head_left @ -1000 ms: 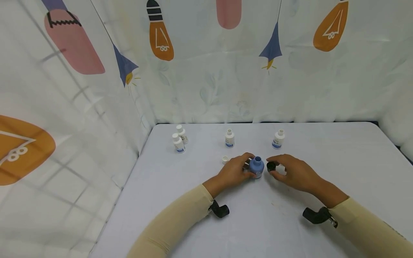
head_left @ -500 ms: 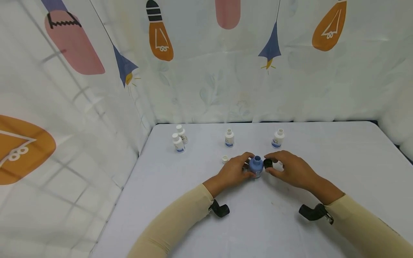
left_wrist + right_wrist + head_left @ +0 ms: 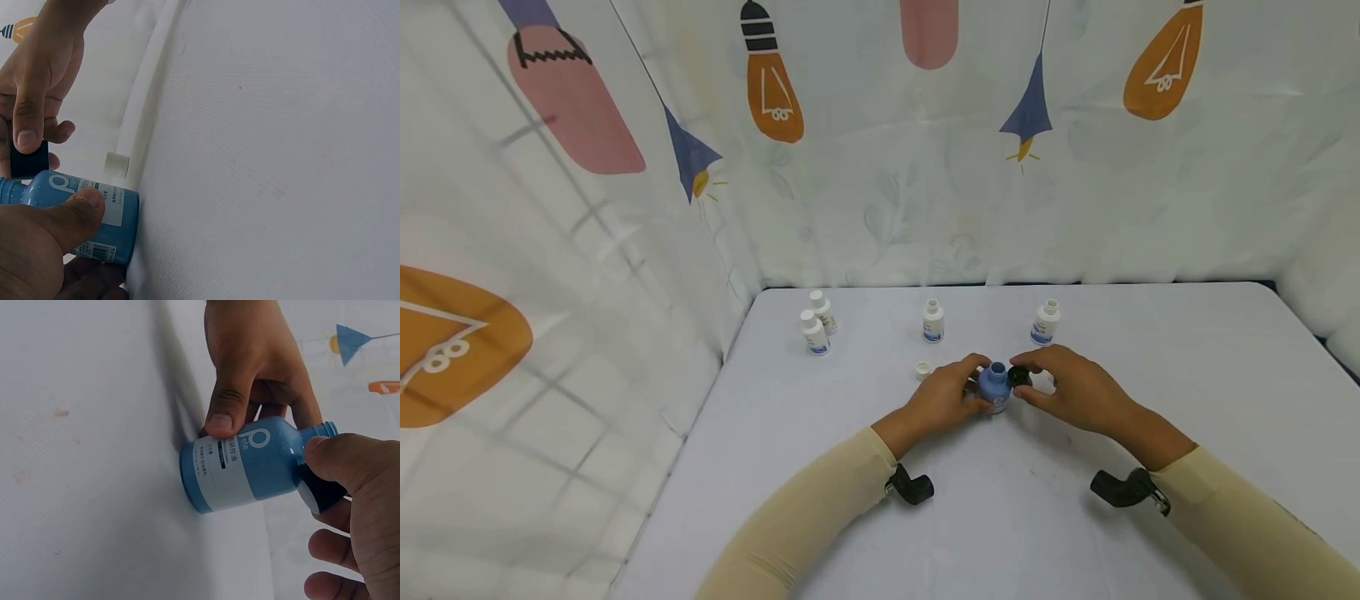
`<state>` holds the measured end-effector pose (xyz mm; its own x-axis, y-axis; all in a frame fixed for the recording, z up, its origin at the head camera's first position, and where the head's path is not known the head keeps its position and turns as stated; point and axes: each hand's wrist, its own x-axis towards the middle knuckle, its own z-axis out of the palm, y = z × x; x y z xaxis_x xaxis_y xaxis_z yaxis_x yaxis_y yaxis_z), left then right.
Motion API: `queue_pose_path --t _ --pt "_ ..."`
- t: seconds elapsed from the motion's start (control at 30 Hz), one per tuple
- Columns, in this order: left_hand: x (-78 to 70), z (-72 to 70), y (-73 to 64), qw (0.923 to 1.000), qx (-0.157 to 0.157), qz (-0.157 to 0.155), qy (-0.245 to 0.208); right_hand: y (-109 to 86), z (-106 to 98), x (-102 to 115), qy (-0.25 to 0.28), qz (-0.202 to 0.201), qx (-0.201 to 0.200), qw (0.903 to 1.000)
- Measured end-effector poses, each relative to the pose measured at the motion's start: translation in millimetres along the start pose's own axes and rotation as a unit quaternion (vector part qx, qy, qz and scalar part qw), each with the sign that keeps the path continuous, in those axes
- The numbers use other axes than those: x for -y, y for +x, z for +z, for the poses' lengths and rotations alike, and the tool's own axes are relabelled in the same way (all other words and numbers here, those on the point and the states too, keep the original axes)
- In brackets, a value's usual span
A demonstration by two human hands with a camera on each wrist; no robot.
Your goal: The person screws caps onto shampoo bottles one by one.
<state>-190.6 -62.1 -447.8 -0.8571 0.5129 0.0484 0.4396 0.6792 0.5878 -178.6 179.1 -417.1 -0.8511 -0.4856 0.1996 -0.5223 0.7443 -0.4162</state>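
My left hand [image 3: 946, 393] grips a blue bottle [image 3: 994, 388] by its body, thumb over the label in the left wrist view. The bottle stands upright on the table, and its threaded neck [image 3: 322, 430] is uncovered. Between thumb and fingertips my right hand [image 3: 1078, 390] pinches a black cap [image 3: 1018, 377], just right of the bottle's neck. In the right wrist view the cap [image 3: 320, 490] sits beside the bottle's shoulder; whether they touch I cannot tell.
Two white bottles with caps on, one nearer [image 3: 816, 335] and one behind [image 3: 824, 313], stand at the back left. Farther right are a white bottle [image 3: 933, 323] and another [image 3: 1045, 323], both with bare necks. A small white cap [image 3: 923, 370] lies behind my left hand.
My right hand has moved left with the black cap, closing the gap to the blue bottle. The left hand keeps its hold with almost no movement.
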Motion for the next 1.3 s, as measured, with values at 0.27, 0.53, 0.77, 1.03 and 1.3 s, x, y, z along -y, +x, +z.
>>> queue_pose_path --t 0.27,0.53,0.77,1.03,1.3 --pt "0.0 0.7 -0.3 1.0 -0.004 -0.003 0.001 1.7 0.3 1.7 0.002 -0.007 -0.003 1.0" --pt "1.1 2.7 0.3 0.9999 -0.004 -0.009 0.007 1.9 -1.0 2.5 0.012 -0.006 -0.001 0.9999" --pt "0.5 2.4 0.6 0.9999 -0.003 -0.012 0.008 2.3 -2.6 3.5 0.017 -0.013 -0.009 0.9997" --pt "0.1 2.2 0.5 0.9999 -0.003 -0.012 0.005 3.2 -2.5 1.8 0.021 -0.036 -0.031 0.9987" --pt "-0.5 1.9 -0.5 0.9999 -0.004 -0.012 0.002 5.3 -2.0 2.3 0.029 -0.057 -0.058 0.9963"
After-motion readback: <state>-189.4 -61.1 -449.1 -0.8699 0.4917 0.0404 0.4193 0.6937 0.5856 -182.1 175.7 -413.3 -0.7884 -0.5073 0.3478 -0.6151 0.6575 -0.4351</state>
